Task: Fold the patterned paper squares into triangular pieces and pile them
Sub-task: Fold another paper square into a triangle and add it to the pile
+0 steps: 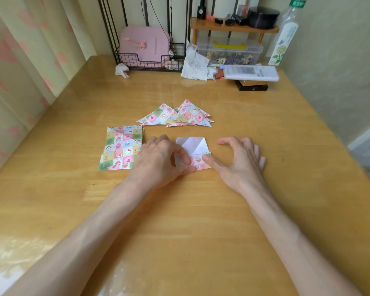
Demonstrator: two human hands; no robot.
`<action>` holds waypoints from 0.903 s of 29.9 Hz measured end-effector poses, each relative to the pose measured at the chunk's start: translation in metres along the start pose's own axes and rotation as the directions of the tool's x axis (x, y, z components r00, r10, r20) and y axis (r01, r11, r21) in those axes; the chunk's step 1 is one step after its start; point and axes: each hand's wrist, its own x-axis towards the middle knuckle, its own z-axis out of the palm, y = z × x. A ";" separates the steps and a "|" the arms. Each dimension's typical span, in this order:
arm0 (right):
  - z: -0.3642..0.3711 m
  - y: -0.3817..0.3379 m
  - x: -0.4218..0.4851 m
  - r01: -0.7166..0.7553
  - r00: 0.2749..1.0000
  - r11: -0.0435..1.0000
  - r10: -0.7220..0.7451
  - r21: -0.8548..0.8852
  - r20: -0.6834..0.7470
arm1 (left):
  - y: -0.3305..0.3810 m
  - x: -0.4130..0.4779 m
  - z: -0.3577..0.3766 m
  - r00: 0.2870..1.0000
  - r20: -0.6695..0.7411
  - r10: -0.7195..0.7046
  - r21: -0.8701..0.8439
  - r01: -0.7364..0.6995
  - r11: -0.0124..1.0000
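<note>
On the wooden table (201, 221), the left hand (160, 160) pinched the near edge of a half-folded paper square (192, 146) lying white side up while the right hand (240, 160) pressed its patterned flap (198, 161) with the thumb, a stack of unfolded patterned squares (121, 147) just to the left and a pile of folded triangles (179, 115) beyond

White-faced square (192, 146) half-folded; patterned stack (121, 148) left; triangles (179, 115) piled behind.

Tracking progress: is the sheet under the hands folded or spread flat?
Partly folded. The sheet lies white side up, creased, its near patterned edge turned over; the left hand pinches it, the right hand touches it.
</note>
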 end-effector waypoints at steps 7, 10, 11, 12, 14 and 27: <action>-0.001 0.000 -0.001 0.045 0.999 0.999 -0.045 -0.001 -0.028 | -0.001 -0.002 0.002 0.999 -0.021 0.036 -0.010 -0.037 0.999; -0.002 -0.002 0.000 0.119 0.988 0.993 -0.116 0.027 -0.102 | -0.002 -0.001 0.002 0.996 -0.034 0.085 -0.001 -0.085 0.996; -0.002 -0.003 0.000 0.157 0.982 0.987 -0.153 0.031 -0.115 | -0.002 0.000 0.001 0.994 -0.030 0.101 0.003 -0.101 0.995; -0.002 -0.003 0.000 0.193 0.976 0.980 -0.188 0.035 -0.113 | -0.003 0.001 0.000 0.993 -0.024 0.113 0.006 -0.113 0.994; 0.001 -0.005 0.001 0.256 0.964 0.965 -0.251 0.054 -0.087 | -0.003 0.002 -0.004 0.990 0.003 0.138 0.012 -0.138 0.990; -0.007 -0.006 0.002 0.280 0.958 0.926 -0.252 0.252 -0.137 | -0.014 0.009 -0.013 0.942 -0.019 0.334 0.056 -0.333 0.941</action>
